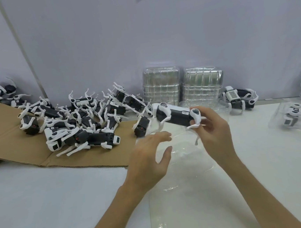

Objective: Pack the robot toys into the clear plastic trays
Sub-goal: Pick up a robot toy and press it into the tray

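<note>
Our right hand [214, 128] grips the black-and-white plastic robot dog toy [175, 116] above the clear moulded plastic tray [186, 158] on the white tabletop [45, 205]. Our left hand [150, 157] hovers with fingers [159, 136] spread. We should steady the tray, then seat the legs squarely.

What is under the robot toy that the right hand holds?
A clear plastic tray lies on the white table under the robot toy held by the right hand. The left hand hides part of the tray's left edge.
</note>
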Demonstrator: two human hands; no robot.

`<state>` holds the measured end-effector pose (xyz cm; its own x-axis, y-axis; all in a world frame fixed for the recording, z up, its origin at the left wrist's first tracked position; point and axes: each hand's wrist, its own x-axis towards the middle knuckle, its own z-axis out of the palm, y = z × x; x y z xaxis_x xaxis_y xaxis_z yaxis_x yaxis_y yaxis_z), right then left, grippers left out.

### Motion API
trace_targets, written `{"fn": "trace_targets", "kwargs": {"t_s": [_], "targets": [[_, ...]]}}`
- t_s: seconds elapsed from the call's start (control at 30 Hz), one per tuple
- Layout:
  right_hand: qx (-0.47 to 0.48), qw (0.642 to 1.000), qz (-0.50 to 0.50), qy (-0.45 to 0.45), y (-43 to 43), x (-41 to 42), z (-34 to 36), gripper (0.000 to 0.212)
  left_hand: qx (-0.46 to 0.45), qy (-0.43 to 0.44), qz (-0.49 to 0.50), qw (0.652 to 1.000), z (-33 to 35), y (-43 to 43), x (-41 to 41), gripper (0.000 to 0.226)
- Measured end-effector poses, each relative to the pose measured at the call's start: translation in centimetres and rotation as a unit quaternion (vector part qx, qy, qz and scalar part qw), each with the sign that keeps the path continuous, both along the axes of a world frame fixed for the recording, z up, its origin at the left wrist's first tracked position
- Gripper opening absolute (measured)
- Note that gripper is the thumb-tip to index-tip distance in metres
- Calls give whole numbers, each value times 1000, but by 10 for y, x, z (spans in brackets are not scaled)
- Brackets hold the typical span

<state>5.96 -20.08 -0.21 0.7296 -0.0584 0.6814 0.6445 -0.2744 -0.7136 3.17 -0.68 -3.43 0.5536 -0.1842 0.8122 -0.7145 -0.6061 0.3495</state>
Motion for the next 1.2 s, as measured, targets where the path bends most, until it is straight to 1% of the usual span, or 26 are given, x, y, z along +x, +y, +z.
{"fn": "trace_targets", "kwargs": {"t_s": [0.07, 0.17, 0.27, 0.37, 0.47, 0.53, 0.63, 0.73, 0.87, 0.97, 1.1, 1.2], "targets": [[11, 1000, 4, 21, -13, 3, 3, 33, 18, 38, 26, 999, 0, 5, 3, 30], [14, 999, 17, 42, -28, 6, 4, 40, 32, 126, 36, 991, -5, 5, 5, 44], [-5, 998, 23, 59, -32, 8, 1, 40, -42, 182, 13, 982, -9, 4, 8, 45], [-14, 996, 35, 79, -33, 10, -3, 34, -87, 193, 12, 977, -12, 7, 14, 52], [-32, 994, 47, 94, -34, 10, -5, 30, -100, 212, 21, 972, -14, 11, 19, 64], [-38, 992, 59, 104, -31, 9, -7, 29, -101, 211, 15, 972, -15, 12, 21, 67], [-60, 989, 68, 115, -26, 9, -11, 25, -93, 193, -1, 977, -13, 14, 22, 65], [-74, 987, 70, 127, -24, 9, -11, 26, -88, 179, 4, 980, -11, 14, 24, 55], [-95, 984, 61, 139, -22, 9, -13, 27, -85, 191, 12, 978, -13, 16, 26, 42], [-97, 981, 63, 156, -21, 12, -16, 24, -90, 200, 11, 976, -15, 19, 28, 38], [-86, 982, 66, 156, -17, 9, -15, 24, -115, 218, -10, 969, -14, 19, 28, 43], [-73, 982, 63, 162, -15, 8, -15, 27, -102, 209, -25, 972, -12, 19, 26, 53]]}}
